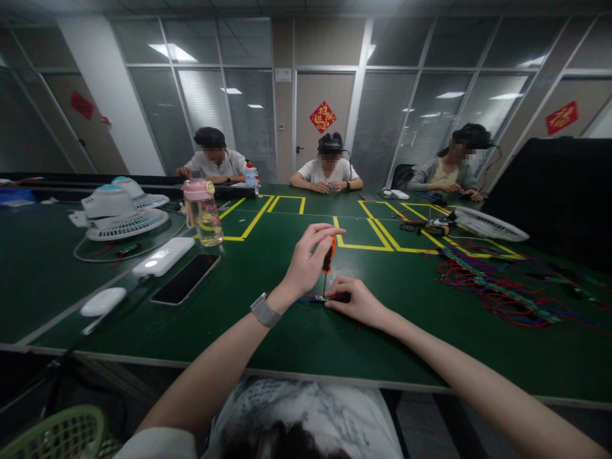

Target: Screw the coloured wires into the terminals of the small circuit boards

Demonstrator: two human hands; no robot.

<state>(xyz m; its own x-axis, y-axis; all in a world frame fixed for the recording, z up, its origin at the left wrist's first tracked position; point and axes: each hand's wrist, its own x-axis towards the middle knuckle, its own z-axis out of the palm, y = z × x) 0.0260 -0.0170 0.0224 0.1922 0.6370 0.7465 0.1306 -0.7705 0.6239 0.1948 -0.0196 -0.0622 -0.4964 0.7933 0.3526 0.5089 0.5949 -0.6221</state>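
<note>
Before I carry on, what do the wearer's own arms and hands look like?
Both the left hand and the right hand are ungloved. A silver-grey watch with a broad band circles the left wrist; the right wrist shows nothing worn. A plain pale sleeve shows on the left arm; the right sleeve is out of view. No cables run along either forearm.

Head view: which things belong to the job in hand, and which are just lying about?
In the job:
screwdriver, in the left hand
wired part, at the right hand
wire bundle, probably

Lying about, seemingly:
phone
bottle
fan
</note>
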